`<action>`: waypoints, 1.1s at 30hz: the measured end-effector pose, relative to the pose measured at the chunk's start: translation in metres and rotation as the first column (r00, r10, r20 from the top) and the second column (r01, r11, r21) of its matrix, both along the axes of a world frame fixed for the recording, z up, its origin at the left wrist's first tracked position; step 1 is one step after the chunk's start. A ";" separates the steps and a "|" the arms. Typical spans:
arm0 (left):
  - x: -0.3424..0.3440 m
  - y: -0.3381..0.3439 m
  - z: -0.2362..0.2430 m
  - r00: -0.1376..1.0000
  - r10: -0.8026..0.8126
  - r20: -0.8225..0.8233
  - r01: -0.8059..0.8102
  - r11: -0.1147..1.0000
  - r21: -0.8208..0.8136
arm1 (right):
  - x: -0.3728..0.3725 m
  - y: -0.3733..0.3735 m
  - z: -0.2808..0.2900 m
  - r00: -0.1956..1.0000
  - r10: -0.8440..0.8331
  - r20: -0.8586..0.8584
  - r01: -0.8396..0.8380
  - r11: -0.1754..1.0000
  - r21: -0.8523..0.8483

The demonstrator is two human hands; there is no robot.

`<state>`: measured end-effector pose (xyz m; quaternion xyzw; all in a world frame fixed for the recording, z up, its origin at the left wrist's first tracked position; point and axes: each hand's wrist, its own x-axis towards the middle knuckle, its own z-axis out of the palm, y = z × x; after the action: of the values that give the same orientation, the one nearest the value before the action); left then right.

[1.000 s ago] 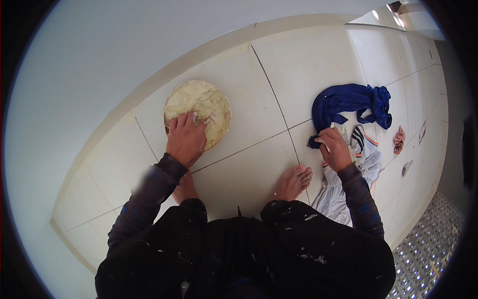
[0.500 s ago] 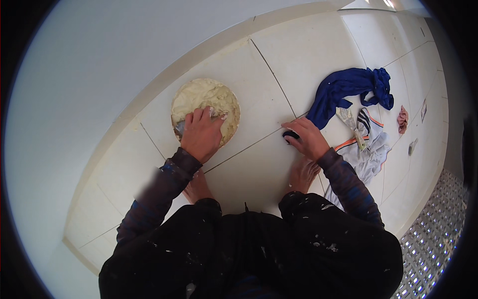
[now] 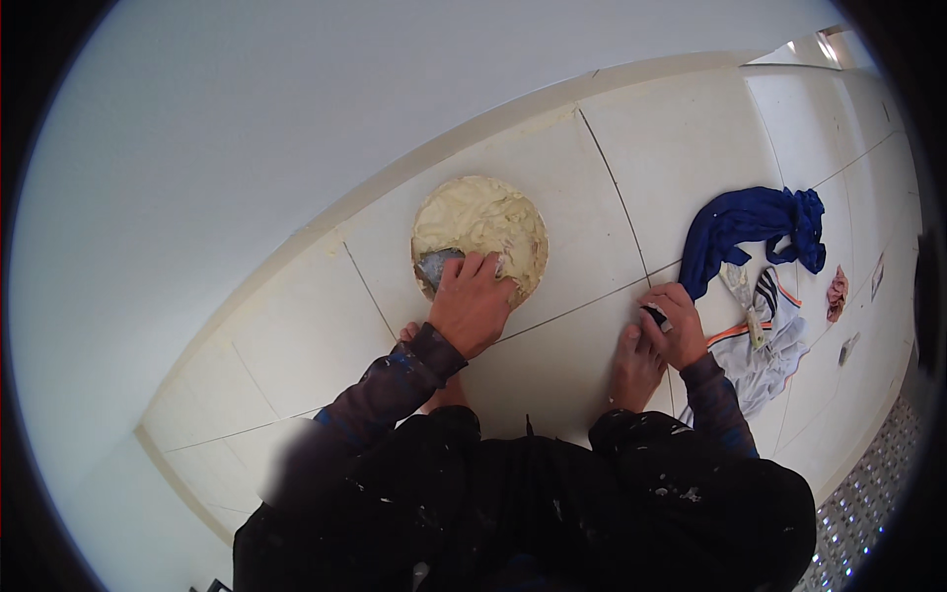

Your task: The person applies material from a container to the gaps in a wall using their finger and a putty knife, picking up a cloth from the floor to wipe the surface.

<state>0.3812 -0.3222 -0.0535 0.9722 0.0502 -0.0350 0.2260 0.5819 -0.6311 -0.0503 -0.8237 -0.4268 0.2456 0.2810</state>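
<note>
My left hand (image 3: pixel 472 308) reaches into a round tub (image 3: pixel 542 264) of cream-coloured putty (image 3: pixel 483 212). Its fingers curl downward beside a grey, blade-like scraper (image 3: pixel 437 267) at the putty's near left; most of the grip is hidden under the hand. White smears mark the fingers. On the right, my right hand (image 3: pixel 681 324) is closed around a small black object (image 3: pixel 655 315) with a pale end, just above my bare right foot (image 3: pixel 637 370). What kind of thing it is cannot be made out.
A dark blue cloth (image 3: pixel 735 222) lies on the tiled floor right of the tub. Nearer are a white garment (image 3: pixel 764 360) with orange trim and a putty-smeared scraper (image 3: pixel 754 321). A crumpled pink rag (image 3: pixel 837 294) lies farther right. A pale wall (image 3: pixel 296 128) bounds the left.
The view has shifted, so the tub and cloths sit farther right and lower. My left hand has drawn slightly toward me in the tub. The right hand has turned, showing the black object's pale end.
</note>
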 end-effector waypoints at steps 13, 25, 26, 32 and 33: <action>0.075 0.057 0.022 0.967 0.206 0.147 -0.200 0.978 -0.059 | -0.040 0.093 0.016 0.807 -0.238 -0.540 0.277 0.961 -0.009; 0.189 0.015 -0.011 0.995 0.046 -0.086 -0.032 0.987 0.159 | -0.061 0.138 -0.001 0.822 -0.333 -0.461 0.356 0.934 -0.040; 0.194 0.011 -0.015 0.992 0.084 -0.097 -0.064 0.978 0.197 | -0.059 0.137 0.001 0.821 -0.336 -0.462 0.359 0.932 -0.040; 0.209 0.005 -0.032 0.973 0.190 -0.133 -0.157 0.961 0.228 | -0.046 0.119 0.008 0.800 -0.391 -0.455 0.400 0.913 -0.081; 0.207 0.006 -0.034 0.967 0.213 -0.139 -0.178 0.957 0.227 | -0.046 0.117 0.008 0.794 -0.396 -0.461 0.402 0.911 -0.092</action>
<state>0.5884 -0.3158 -0.0874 0.9749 0.1680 -0.0859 0.1182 0.5357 -0.5142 -0.0423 -0.8089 -0.1639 0.3706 0.4259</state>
